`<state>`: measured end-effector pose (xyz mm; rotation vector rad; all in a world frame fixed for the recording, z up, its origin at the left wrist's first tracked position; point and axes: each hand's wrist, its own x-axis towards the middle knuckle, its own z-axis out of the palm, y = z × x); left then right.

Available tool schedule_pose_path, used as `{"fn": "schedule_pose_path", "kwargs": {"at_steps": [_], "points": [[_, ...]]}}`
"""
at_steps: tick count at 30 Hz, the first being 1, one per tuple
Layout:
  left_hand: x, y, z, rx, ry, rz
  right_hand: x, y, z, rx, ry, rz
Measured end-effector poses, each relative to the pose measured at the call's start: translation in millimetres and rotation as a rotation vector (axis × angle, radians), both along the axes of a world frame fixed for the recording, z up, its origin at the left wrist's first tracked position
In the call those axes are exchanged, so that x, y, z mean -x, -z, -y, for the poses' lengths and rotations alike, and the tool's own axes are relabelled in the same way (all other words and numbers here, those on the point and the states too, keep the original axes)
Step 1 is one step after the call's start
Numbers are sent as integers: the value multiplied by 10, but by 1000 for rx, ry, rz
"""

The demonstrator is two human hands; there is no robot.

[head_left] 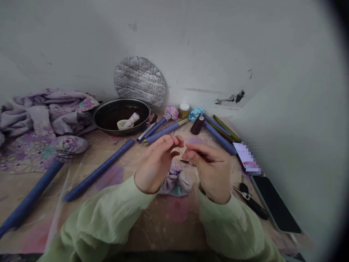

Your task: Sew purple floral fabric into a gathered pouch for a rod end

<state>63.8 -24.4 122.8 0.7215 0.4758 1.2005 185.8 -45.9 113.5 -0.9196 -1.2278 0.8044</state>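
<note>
My left hand point(160, 160) is raised over the middle of the table, fingers curled, with a thin dark thread at its fingertips. Facing it, my right hand point(211, 167) is closed in a pinch with thread running toward the left hand. A small dark pointed piece point(185, 161) shows beside the right fingertips; what it is I cannot make out. Beneath and between the hands lies a gathered bundle of purple floral cloth point(177, 182). Behind them stands a cone of dark thread point(197, 125), slightly tilted.
A black pan point(120, 131) holds a small white bowl. Purple floral cloth point(40, 120) is heaped at left, near blue-wrapped sticks point(100, 169). At right lie a lit phone point(247, 156), a dark phone point(275, 203) and keys point(253, 203). A silver round mat point(139, 80) leans on the wall.
</note>
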Motion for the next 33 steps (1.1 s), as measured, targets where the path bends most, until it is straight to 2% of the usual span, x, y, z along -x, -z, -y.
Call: {"fn": "schedule_pose_path", "kwargs": {"at_steps": [5,9,13,17,23,30,33], "points": [[88,-20,-83,-274,-105,-255,35,0,-19,117,59,-47],[154,-43,-129,-469,-152,-402,30,19,-44,185,-20,-33],[211,-60,-168,-580,-129,-547,16,28,-66,239,-99,46],[259,-70,-216,-710,-40,-686,8,29,-77,237,-203,156],[312,-58,-303,-754,28,-743,17,104,-103,244,-314,166],[305,-35,-362,-691,60,-727,47,178,-117,335,-267,136],[294,-22,-379,-690,77,-739,65,196,-126,370,-301,64]]}}
